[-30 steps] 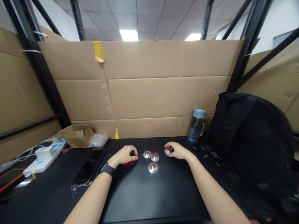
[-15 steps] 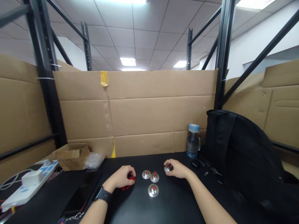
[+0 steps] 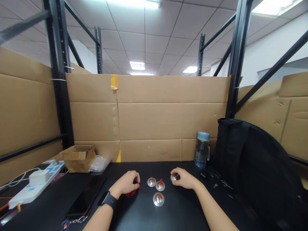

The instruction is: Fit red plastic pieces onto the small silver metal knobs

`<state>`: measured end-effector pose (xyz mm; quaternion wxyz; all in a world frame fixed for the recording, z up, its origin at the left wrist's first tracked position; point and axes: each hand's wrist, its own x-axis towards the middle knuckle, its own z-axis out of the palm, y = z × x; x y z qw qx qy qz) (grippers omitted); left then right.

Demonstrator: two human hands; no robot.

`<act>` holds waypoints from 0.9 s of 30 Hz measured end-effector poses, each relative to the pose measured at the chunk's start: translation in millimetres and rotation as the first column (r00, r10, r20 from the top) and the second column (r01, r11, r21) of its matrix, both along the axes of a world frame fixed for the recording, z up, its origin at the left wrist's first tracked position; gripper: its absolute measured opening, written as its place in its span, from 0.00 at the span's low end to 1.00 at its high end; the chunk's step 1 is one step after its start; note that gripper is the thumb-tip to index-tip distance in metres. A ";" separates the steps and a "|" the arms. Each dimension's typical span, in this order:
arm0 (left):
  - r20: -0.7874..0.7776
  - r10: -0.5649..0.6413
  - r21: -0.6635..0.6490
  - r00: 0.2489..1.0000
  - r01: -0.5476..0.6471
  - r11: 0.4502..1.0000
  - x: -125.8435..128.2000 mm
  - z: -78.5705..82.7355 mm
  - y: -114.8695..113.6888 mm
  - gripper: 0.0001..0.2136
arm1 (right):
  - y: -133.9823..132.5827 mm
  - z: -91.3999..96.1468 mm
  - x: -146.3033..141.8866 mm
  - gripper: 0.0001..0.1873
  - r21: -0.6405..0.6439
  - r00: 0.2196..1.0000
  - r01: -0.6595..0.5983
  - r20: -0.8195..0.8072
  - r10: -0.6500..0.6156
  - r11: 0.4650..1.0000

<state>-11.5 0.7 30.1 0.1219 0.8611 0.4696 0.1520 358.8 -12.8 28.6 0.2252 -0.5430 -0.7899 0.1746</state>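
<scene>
My left hand [image 3: 127,183] rests curled on the black table [image 3: 149,218], fingers closed over a red cord [image 3: 131,193] that shows beneath it. A dark watch sits on that wrist. My right hand [image 3: 184,179] is closed around a small silver cymbal [image 3: 173,177]. Between the hands lie three small silver cymbals with red knots: one [image 3: 151,182] at the back left, one [image 3: 160,185] beside it, and one [image 3: 158,199] nearer to me.
A blue-capped water bottle [image 3: 201,149] stands at the back right beside a big black backpack [image 3: 255,166]. A small cardboard box [image 3: 78,158], plastic bag [image 3: 98,163], white power strip [image 3: 31,187] and dark phone [image 3: 83,202] with keychain lie left. Cardboard walls enclose the table.
The view has tilted upward, so the table and hands sit lower in the picture and more ceiling shows. Both hands keep their hold and place on the table.
</scene>
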 end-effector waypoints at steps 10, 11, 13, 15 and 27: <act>-0.021 0.073 0.026 0.997 -0.073 0.997 6.3 4.2 -6.8 0.06 | 1.7 -2.0 1.4 0.25 -0.003 1.000 -0.020 0.000 0.020 1.000; -0.019 0.074 0.025 0.997 -0.073 0.997 6.8 4.7 -7.3 0.05 | 2.0 -2.4 1.3 0.25 -0.002 1.000 -0.019 0.002 0.019 1.000; -0.011 0.065 0.017 0.998 -0.065 0.998 7.6 5.8 -8.4 0.05 | 2.6 -3.1 0.9 0.25 0.007 1.000 -0.018 0.003 0.017 1.000; 0.005 0.051 -0.001 0.999 -0.051 0.999 8.0 6.6 -8.9 0.05 | 3.3 -3.3 0.2 0.24 0.022 1.000 -0.016 0.006 0.016 1.000; 0.260 -0.037 0.021 0.965 0.033 0.999 4.3 19.4 -10.8 0.06 | 3.7 -0.1 0.2 0.24 0.073 1.000 -0.013 -0.018 0.014 0.997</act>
